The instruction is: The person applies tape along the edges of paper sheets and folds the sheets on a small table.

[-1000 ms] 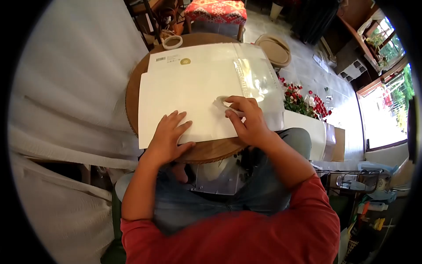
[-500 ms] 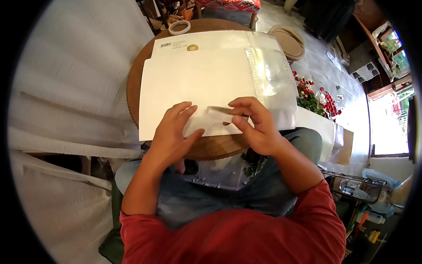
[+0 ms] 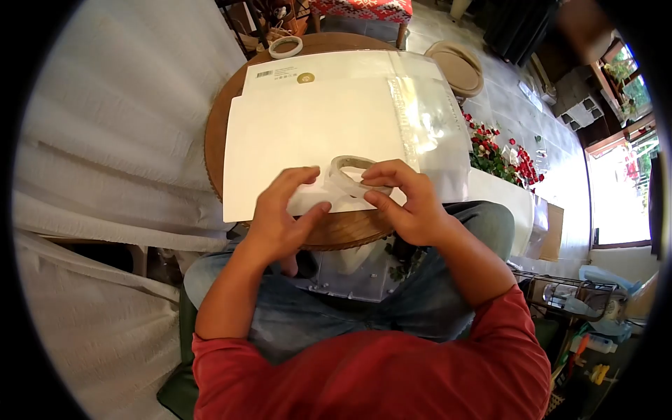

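Note:
A roll of tape is pinched between the thumb and fingers of my right hand, its ring tilted just above a white sheet. To its left, my left hand hovers over the sheet's near edge, with thumb and fingers apart and nothing visible between them. Whether a strip of tape runs from the roll towards that hand is too faint to tell. Clear plastic film lies along the sheet's right side. At the top, part of a white sheet carries a barcode and a gold round mark.
The round wooden table holds a second roll of tape at its far left edge. Beyond the right side are a round stool and red flowers. A pale curtain hangs close on the left.
The roll in my right hand has tipped so that its open ring shows more. My left hand has shifted slightly, its fingers a little more bent.

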### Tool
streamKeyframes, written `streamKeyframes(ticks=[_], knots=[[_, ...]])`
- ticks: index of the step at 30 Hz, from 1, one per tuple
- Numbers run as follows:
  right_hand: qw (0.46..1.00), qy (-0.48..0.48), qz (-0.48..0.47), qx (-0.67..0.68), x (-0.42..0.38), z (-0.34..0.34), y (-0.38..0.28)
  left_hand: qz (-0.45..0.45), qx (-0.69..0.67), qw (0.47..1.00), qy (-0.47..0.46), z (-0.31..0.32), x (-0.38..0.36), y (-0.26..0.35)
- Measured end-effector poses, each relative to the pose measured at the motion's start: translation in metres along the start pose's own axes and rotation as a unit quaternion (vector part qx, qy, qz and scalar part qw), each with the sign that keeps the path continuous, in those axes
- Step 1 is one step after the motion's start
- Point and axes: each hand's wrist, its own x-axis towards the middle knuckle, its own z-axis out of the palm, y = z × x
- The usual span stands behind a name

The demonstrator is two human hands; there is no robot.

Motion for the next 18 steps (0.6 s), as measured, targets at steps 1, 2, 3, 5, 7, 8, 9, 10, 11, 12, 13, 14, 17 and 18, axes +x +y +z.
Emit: streamKeyframes(ticks=[1, 2, 3, 5, 7, 8, 9, 10, 11, 12, 13, 14, 17, 18], knots=[[1.000, -0.003, -0.011, -0.011, -0.001, 0.003, 0.002, -0.040, -0.123, 0.990, 0.051, -0.001, 0.002, 0.005], [1.000, -0.007, -0.022, -0.022, -0.002, 0.007, 0.003, -0.042, -0.119, 0.991, 0.050, 0.000, 0.001, 0.007], [1.000, -0.008, -0.023, -0.018, -0.004, 0.010, 0.002, -0.050, -0.175, 0.982, 0.058, 0.001, 0.000, 0.009], [0.995, -0.004, -0.055, -0.084, -0.005, 0.013, 0.000, -0.062, -0.221, 0.968, 0.098, 0.007, -0.002, 0.017], [0.992, -0.004, -0.075, -0.100, -0.004, 0.015, 0.000, -0.089, -0.209, 0.969, 0.097, 0.007, -0.005, 0.020], [0.989, -0.002, -0.093, -0.118, -0.003, 0.016, 0.000, -0.114, -0.199, 0.969, 0.093, 0.008, -0.006, 0.020], [0.989, -0.004, -0.096, -0.113, -0.003, 0.016, 0.000, -0.132, -0.233, 0.957, 0.109, 0.011, -0.007, 0.021], [0.985, -0.003, -0.113, -0.130, -0.003, 0.017, 0.000, -0.136, -0.227, 0.958, 0.115, 0.011, -0.007, 0.024], [0.981, -0.003, -0.130, -0.144, -0.003, 0.018, 0.001, -0.165, -0.233, 0.952, 0.107, 0.009, -0.007, 0.028], [0.982, -0.009, -0.134, -0.134, -0.003, 0.018, 0.001, -0.195, -0.239, 0.946, 0.099, 0.006, -0.008, 0.031], [0.976, -0.013, -0.146, -0.161, -0.002, 0.017, 0.000, -0.201, -0.220, 0.950, 0.093, 0.002, -0.008, 0.036], [0.969, -0.017, -0.158, -0.188, -0.002, 0.016, -0.003, -0.205, -0.214, 0.950, 0.099, -0.004, -0.010, 0.035], [0.975, -0.006, -0.137, -0.178, -0.002, 0.016, -0.015, -0.210, -0.210, 0.950, 0.094, -0.020, -0.017, 0.033], [0.976, 0.003, -0.126, -0.178, -0.004, 0.014, -0.018, -0.217, -0.210, 0.949, 0.094, -0.026, -0.019, 0.032]])
